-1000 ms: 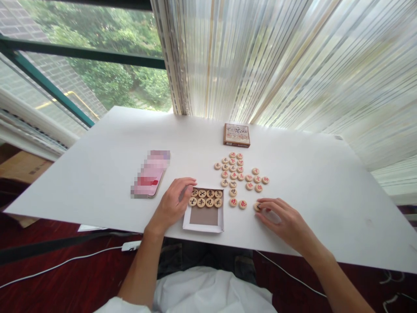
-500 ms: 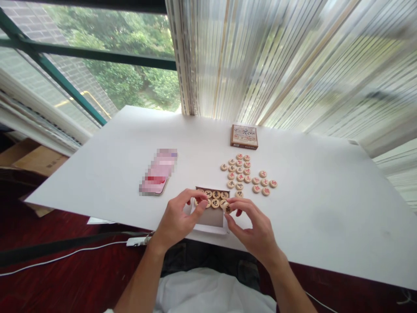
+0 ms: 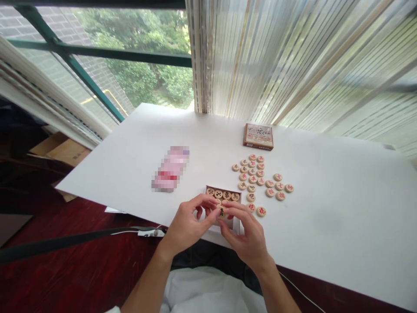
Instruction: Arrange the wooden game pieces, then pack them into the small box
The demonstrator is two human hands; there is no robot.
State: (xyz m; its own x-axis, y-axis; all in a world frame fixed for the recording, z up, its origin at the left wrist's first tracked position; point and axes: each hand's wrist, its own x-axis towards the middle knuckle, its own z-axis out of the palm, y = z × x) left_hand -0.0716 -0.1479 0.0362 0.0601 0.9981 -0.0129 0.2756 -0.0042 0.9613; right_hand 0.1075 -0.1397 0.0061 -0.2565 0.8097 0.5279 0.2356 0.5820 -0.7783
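A round wooden Chinese chess piece [image 3: 221, 212] with a black character is held above the small open box [image 3: 239, 227]. My left hand [image 3: 187, 221] pinches its left side between thumb and fingers. From the right, my right hand [image 3: 246, 232] grips the same piece with thumb and fingertips. Inside the box, a back row of black-character pieces [image 3: 227, 195] lies face up. Part of the row in front of it is hidden by my fingers. Two red-character pieces [image 3: 261, 211] lie on the table just right of the box.
More loose pieces [image 3: 252, 178], red and black, spread over the white table [image 3: 325, 182] right of the box. Behind them lies a printed carton [image 3: 259, 137]. A pixelated pink, phone-like object [image 3: 171, 169] rests to the left. A white power strip [image 3: 151, 233] is below the table edge.
My right hand has brought the piece left, over the middle of the box, and my left fingers have closed on it too. The camera view has shifted left.
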